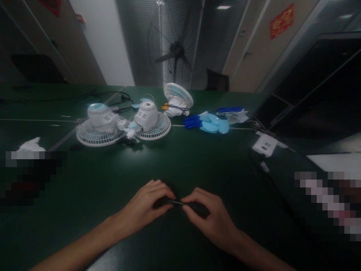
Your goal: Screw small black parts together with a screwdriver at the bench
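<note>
Low over the near part of the table, my left hand (150,201) and my right hand (207,210) face each other, fingertips pinched. Between them runs a small slim object (177,203) with a pale, metal-looking middle. Both hands grip it, one at each end. Its ends are dark or hidden by my fingers, so its kind is unclear. Beyond my hands lie two white fan heads, a left one (100,118) and a right one (146,114), grille side down and close together.
Farther back a third fan head (178,99) rests tilted. Right of it are blue gloves (192,121), light blue fan blades (214,124) and a white box-like device (265,145) with a cable. White crumpled material (31,145) lies left. A large black screen (313,86) stands right.
</note>
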Demonstrator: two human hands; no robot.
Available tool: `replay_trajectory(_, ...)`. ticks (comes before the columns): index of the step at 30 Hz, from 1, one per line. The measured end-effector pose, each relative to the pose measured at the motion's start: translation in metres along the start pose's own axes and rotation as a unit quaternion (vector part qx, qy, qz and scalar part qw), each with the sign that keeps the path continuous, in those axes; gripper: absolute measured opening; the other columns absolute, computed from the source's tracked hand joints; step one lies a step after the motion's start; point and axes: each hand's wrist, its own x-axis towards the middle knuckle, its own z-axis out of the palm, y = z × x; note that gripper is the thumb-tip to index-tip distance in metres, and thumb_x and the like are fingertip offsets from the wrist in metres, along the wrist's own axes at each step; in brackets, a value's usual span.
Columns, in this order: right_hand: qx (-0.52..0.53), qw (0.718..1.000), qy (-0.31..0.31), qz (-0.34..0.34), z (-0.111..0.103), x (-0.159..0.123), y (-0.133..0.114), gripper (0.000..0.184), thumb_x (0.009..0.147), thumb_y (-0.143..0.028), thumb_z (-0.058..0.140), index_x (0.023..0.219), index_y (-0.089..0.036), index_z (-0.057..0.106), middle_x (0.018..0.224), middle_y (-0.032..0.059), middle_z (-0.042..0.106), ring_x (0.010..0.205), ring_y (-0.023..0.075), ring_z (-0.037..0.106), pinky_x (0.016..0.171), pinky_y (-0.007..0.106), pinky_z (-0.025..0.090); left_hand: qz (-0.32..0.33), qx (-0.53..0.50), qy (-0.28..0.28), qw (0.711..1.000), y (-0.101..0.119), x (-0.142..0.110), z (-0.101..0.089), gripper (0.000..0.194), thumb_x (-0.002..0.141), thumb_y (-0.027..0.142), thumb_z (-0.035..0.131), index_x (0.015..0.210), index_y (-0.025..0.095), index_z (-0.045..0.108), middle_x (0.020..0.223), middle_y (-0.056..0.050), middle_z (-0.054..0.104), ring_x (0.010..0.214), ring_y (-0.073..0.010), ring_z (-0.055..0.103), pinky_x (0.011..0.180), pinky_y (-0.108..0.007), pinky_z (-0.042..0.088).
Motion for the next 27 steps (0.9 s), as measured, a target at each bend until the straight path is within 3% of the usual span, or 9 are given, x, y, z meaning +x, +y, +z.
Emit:
replay_trajectory(5,0.002,1.0,0.024,0.008,-0.003,-0.002,0.002,0.01,0.093,-0.015,0.067,0.098,-0.021,0.073,0.085,0.001,0.07,0.076,0.0167,0.068,0.07,0.029,0.049,0.002,-0.036,-0.005,0.999,-0.005,-0.005,-0.001,0.015,0.1,0.028,0.063,0.114,0.025,0.069,0.11,-0.003,0.07,0.104,-0.0195,0.064,0.095,-0.034,0.045)
replay_trajectory(8,0.001,1.0,0.027,0.016,-0.004,-0.002,0.003,0.009,0.093,-0.016,0.067,0.098,-0.021,0.073,0.086,0.0008,0.071,0.076,0.0166,0.069,0.07,0.029,0.049,-0.034,-0.056,0.002,0.998,-0.014,-0.01,-0.015,0.016,0.1,0.031,0.063,0.113,0.025,0.071,0.112,-0.004,0.071,0.105,-0.0198,0.065,0.092,-0.031,0.049)
replay_trajectory(13,0.006,1.0,0.019,0.023,-0.006,-0.002,0.003,0.009,0.094,-0.017,0.067,0.099,-0.021,0.073,0.085,0.0004,0.07,0.074,0.0162,0.068,0.068,0.029,0.049,-0.203,-0.011,0.09,0.975,-0.058,-0.031,-0.072,0.033,0.095,0.049,0.064,0.114,0.023,0.073,0.113,-0.006,0.074,0.093,-0.0225,0.07,0.079,-0.031,0.054)
replay_trajectory(18,-0.001,0.999,0.014,0.031,-0.004,-0.002,0.004,0.008,0.094,-0.018,0.067,0.099,-0.021,0.073,0.085,0.0006,0.07,0.075,0.0164,0.067,0.068,0.03,0.048,-0.353,0.089,0.215,0.906,-0.115,-0.072,-0.137,0.061,0.089,0.065,0.062,0.126,0.017,0.068,0.117,-0.006,0.074,0.1,-0.0266,0.069,0.085,-0.033,0.054)
replay_trajectory(21,-0.003,0.999,0.011,0.032,-0.003,-0.002,0.004,0.008,0.094,-0.018,0.066,0.098,-0.021,0.073,0.085,0.0003,0.07,0.074,0.0163,0.067,0.067,0.029,0.048,-0.376,0.131,0.215,0.892,-0.133,-0.094,-0.159,0.068,0.088,0.067,0.061,0.134,0.017,0.062,0.117,-0.005,0.073,0.098,-0.0258,0.068,0.084,-0.031,0.053)
replay_trajectory(27,-0.007,0.999,0.016,0.027,-0.003,-0.002,0.005,0.008,0.094,-0.019,0.066,0.099,-0.021,0.073,0.085,0.0005,0.071,0.075,0.0168,0.068,0.069,0.03,0.048,-0.382,0.121,0.186,0.897,-0.155,-0.114,-0.179,0.079,0.083,0.076,0.06,0.137,0.017,0.063,0.125,-0.007,0.071,0.104,-0.0271,0.068,0.083,-0.03,0.054)
